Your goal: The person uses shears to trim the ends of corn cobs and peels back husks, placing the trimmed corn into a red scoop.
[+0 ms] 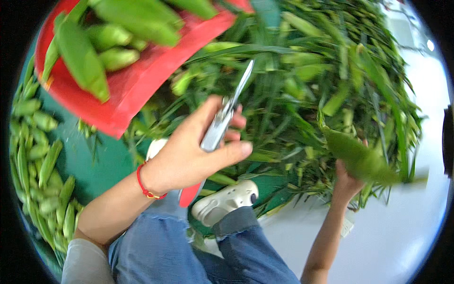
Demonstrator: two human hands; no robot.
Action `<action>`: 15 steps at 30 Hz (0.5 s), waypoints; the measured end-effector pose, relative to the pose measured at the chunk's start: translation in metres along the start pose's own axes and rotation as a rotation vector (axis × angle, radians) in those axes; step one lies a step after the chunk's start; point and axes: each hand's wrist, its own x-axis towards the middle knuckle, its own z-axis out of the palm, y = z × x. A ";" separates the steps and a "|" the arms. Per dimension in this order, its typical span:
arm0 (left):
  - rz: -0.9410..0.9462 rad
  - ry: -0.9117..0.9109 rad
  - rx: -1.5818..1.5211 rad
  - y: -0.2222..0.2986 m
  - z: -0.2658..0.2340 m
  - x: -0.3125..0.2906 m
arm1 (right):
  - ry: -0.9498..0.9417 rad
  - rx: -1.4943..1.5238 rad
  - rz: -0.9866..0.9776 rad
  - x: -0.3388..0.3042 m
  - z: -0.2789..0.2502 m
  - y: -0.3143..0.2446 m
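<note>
Toward the right of my head view, a long, leafy green ear of corn in its husk (362, 156), blurred, lies across the right hand (347, 183), which is closed around it; how firmly, I cannot tell. Nearer the middle, I see the left hand (182, 154) wrapped around a pair of silver metal clippers with a red handle (217, 130), their narrow pointed end aimed up the view, well apart from the ear. A thin red cord bracelet (139, 177) circles the left wrist. Behind both hands, as I look down, spreads a broad heap of loose green leaves and stalks (293, 109). At upper left, a bright red plastic container (156, 71) holds several more ears in green husks, and along the far left rim a pile of similar ears (45, 189) lies beside a bare stretch of smooth green floor (75, 151). Below the hands I see a white clog (222, 201), blue denim trousers (161, 246) and a grey sleeve (87, 262).
</note>
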 end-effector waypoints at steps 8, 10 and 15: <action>-0.644 -0.716 -0.182 -0.023 0.111 0.030 | 0.103 -0.243 -0.705 -0.050 -0.048 0.003; -0.670 -0.722 -0.320 -0.034 0.122 0.020 | 0.075 -0.207 -0.442 -0.075 -0.035 0.005; -0.126 -0.518 0.475 -0.056 0.104 0.039 | 0.235 0.611 0.558 -0.123 0.034 -0.014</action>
